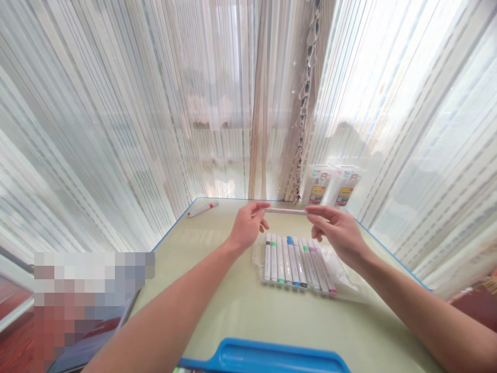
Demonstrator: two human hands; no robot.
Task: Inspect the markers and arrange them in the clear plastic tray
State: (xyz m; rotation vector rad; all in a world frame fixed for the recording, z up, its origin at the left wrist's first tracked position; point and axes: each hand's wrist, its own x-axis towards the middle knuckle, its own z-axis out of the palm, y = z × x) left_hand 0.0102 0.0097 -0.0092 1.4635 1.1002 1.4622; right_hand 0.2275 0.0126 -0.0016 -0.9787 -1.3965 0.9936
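Observation:
A slim white marker (286,211) is held level in the air, one end pinched by my left hand (248,223) and the other by my right hand (336,228). Below it on the table, several white markers (285,261) lie side by side in a clear plastic holder (256,256), with green, blue, black and purple bands and ends. My fingertips cover both ends of the held marker, so its cap colour is hidden. Off to the left, toward the back edge, one more marker (203,209) with a red band lies alone.
The pale green table (186,280) has a blue rim. Two clear packages (328,186) with labels stand at the back right, before striped curtains (217,103). A blue tray (279,357) sits at the near edge. A dark device (97,331), partly blurred out, is at lower left.

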